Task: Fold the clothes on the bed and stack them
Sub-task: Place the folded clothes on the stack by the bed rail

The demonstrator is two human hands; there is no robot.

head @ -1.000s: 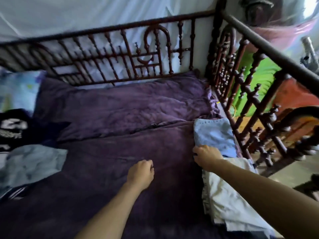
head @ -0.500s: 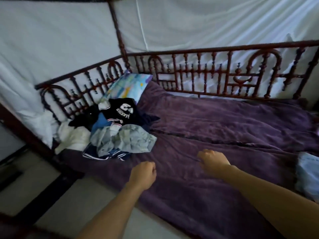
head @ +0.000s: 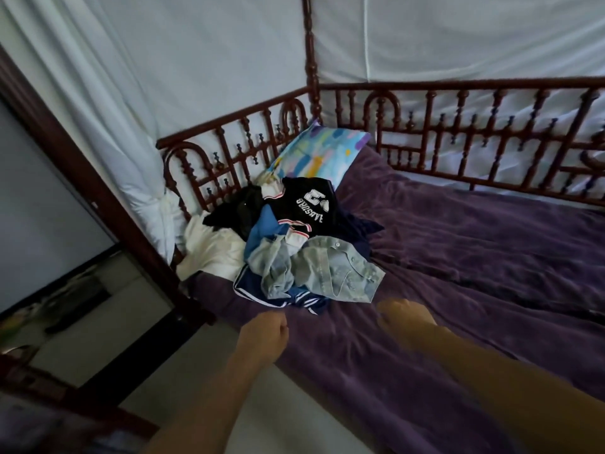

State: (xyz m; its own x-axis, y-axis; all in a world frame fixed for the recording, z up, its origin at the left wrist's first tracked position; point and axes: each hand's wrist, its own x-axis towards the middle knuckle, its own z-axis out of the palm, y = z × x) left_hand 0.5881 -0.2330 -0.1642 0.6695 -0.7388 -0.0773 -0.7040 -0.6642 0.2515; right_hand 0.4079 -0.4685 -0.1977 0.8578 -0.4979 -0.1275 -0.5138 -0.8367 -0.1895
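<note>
Clothes pile heaped on bed — left hand fisted, right hand blurred.

One bed; one purple blanket; one patterned pillow; one pile of clothes showing at least five garments, among them one denim shirt, one black lettered jersey, one white piece; two hands, left hand and right hand.

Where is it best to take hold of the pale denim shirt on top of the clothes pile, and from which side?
I would pinch the denim shirt at its near right corner, which lies flat on the purple blanket, free of the other clothes. Come from the front, low over the blanket, where the right hand is nearest.
</note>
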